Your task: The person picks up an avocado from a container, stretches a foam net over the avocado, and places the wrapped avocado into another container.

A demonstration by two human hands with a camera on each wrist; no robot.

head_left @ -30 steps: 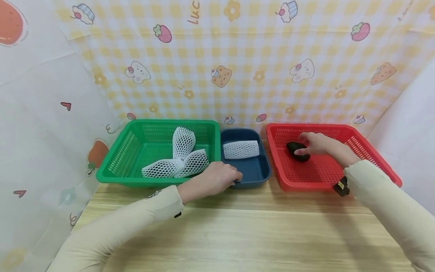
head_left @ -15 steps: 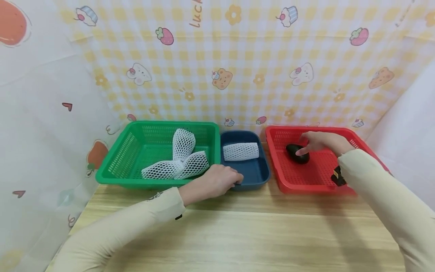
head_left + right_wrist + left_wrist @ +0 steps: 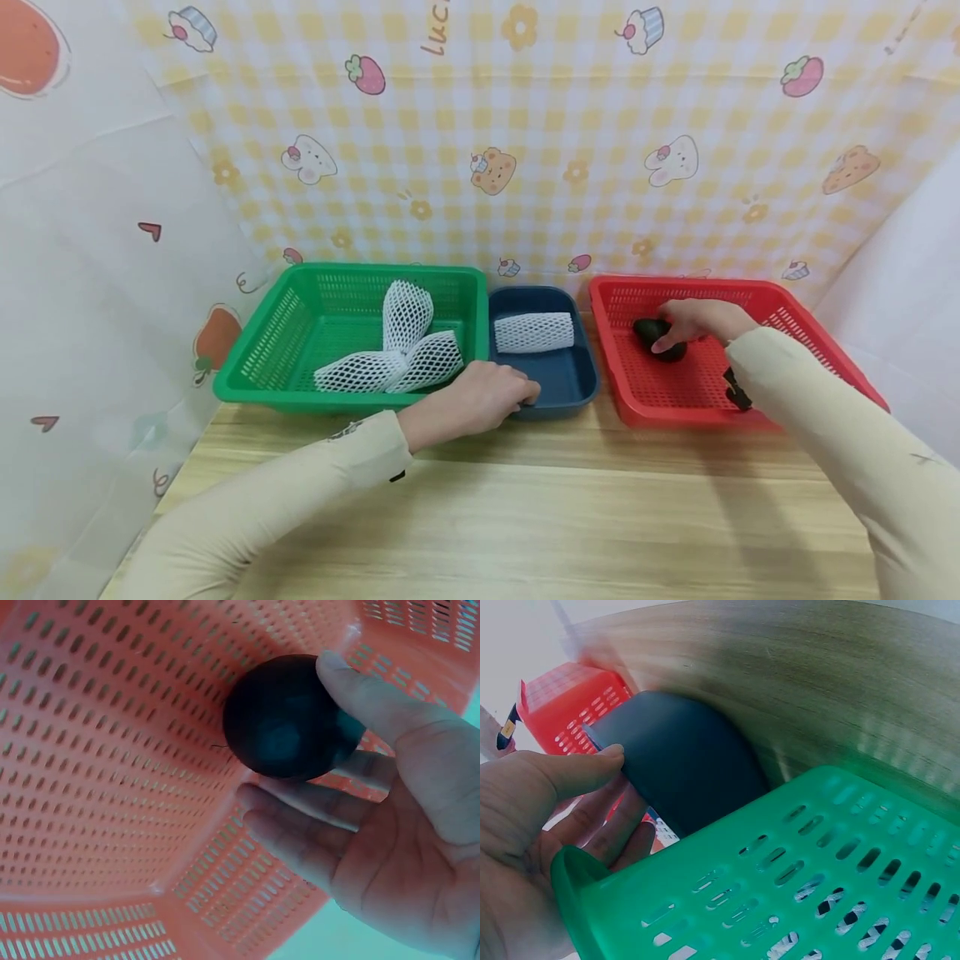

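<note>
In the red basket (image 3: 697,392), a dark avocado (image 3: 647,332) lies on the perforated floor. My right hand (image 3: 693,321) reaches in from above and holds it. The right wrist view shows the thumb on one side of the avocado (image 3: 281,720) and fingers curled along the other. My left hand (image 3: 480,396) pinches the near rim of the dark blue basin (image 3: 558,385), thumb outside and fingers inside, next to the green basket's corner. A white foam net sleeve (image 3: 534,332) lies in that basin, toward the back.
Left of the basin stands the green basket (image 3: 300,397), holding several white foam net sleeves (image 3: 407,317) with their ends together. All three containers stand in a row on the wooden table (image 3: 525,517), against a checked cloth backdrop (image 3: 420,133).
My right hand has come down onto the avocado, and its thumb and fingers have closed on it. The left hand keeps its hold on the basin rim.
</note>
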